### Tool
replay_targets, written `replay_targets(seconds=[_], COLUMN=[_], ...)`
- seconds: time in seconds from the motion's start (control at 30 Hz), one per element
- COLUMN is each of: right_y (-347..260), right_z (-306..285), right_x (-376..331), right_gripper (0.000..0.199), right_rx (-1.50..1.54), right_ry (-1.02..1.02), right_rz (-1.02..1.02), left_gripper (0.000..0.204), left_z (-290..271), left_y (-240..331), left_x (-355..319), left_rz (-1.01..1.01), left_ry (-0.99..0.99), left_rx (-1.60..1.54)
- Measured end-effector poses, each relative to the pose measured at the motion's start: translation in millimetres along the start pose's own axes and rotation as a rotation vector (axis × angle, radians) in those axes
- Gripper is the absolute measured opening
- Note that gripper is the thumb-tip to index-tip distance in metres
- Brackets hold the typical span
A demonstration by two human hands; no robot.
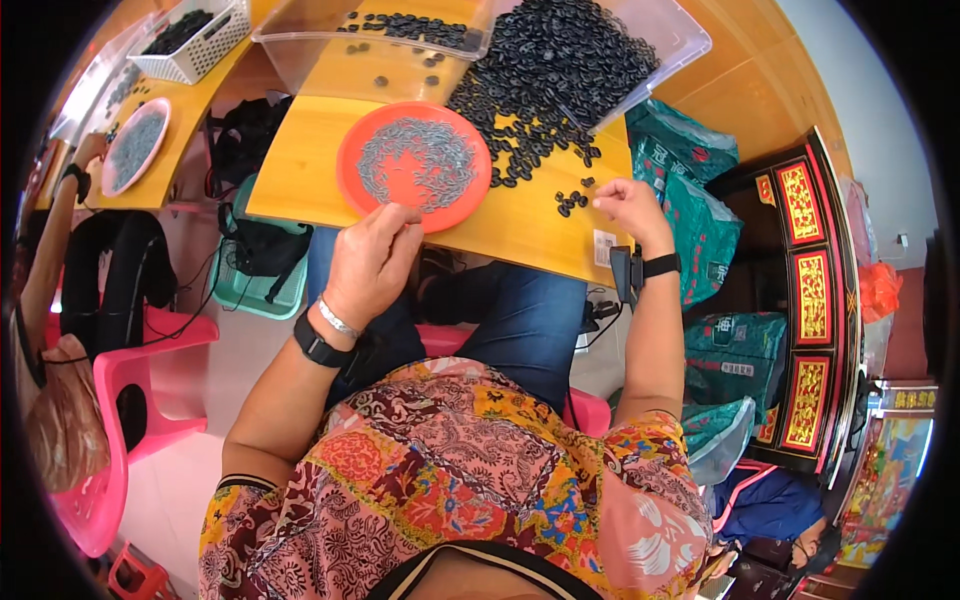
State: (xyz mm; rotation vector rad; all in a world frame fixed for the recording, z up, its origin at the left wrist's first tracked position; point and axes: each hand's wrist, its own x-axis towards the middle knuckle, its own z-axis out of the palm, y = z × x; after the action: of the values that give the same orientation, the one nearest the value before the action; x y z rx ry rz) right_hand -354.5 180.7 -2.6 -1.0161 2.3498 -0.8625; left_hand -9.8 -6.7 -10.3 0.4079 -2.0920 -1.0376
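Right hand (pixel 628 205), right of centre in the frame, hovers over the yellow surface (pixel 300 170). Its grip is pinched together, fingertips down and curled; whether a ring sits inside the pinch, cannot tell. A small cluster of loose black rings (pixel 571 198) lies just to the picture-left of those fingertips, near but apart from them. Big heap of black rings (pixel 560 75) spills from a tilted clear bin (pixel 672 40) toward upper centre, up and slightly left of the right hand. The right hand is the nearer one to both the cluster and the heap. Rings are round, no long axis to speak of.

Left hand (pixel 372 262) sits at centre frame, at the near rim of the orange plate (pixel 355 165), fingers bunched together with thumb against them, touching or just over the rim; cannot tell if it grips a part. The plate holds a loose swirl of small grey parts (pixel 420 160), lying straight up-frame from the left grip.

Pose: left forearm comes in from lower centre, wrist bent slightly, black watch and silver bracelet on it. Right forearm rises near-vertical along the right of centre, wrist cocked inward toward the cluster, with a black band on it.

Second clear bin (pixel 300 50), upper centre, has few rings. Another person's arm (pixel 60 215) at far left, near a white plate (pixel 135 145).
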Motion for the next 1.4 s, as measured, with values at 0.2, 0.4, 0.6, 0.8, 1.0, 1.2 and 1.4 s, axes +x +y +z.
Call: replay_targets(seconds=[0.2, 0.4, 0.6, 0.8, 1.0, 1.2, 1.4], right_y=[3.6, -34.0, -48.4, -51.1, -53.4, -121.7, -154.4], right_z=[21.2, 39.6, 49.4, 59.9, 59.7, 91.9, 136.1], right_x=[-8.5, 4.8, 14.0, 29.3, 26.0, -31.7, -55.2], right_gripper=[0.017, 0.023, 0.012, 0.014, 0.013, 0.008, 0.009], right_rx=[-0.138, -0.554, -0.493, -0.491, -0.280, 0.535, 0.836], right_ry=[0.149, 0.159, 0.073, 0.078, 0.000, -0.241, -0.301], right_rz=[-0.097, -0.223, -0.121, -0.150, -0.176, -0.199, -0.131], left_gripper=[0.006, 0.005, 0.006, 0.007, 0.007, 0.009, 0.010], left_z=[8.4, 8.3, 4.7, 4.7, 6.8, 12.2, 20.7], left_y=[-1.3, -4.7, -3.4, -5.2, -7.8, -7.8, -11.3], left_x=[-1.6, -2.0, 0.4, 0.1, 0.5, -5.7, -8.8], left_rz=[-0.019, -0.030, -0.040, -0.030, -0.063, -0.178, -0.159], left_ry=[-0.048, -0.057, -0.043, -0.069, -0.074, -0.081, -0.052], left_rx=[0.002, 0.030, 0.041, 0.041, 0.014, -0.133, -0.308])
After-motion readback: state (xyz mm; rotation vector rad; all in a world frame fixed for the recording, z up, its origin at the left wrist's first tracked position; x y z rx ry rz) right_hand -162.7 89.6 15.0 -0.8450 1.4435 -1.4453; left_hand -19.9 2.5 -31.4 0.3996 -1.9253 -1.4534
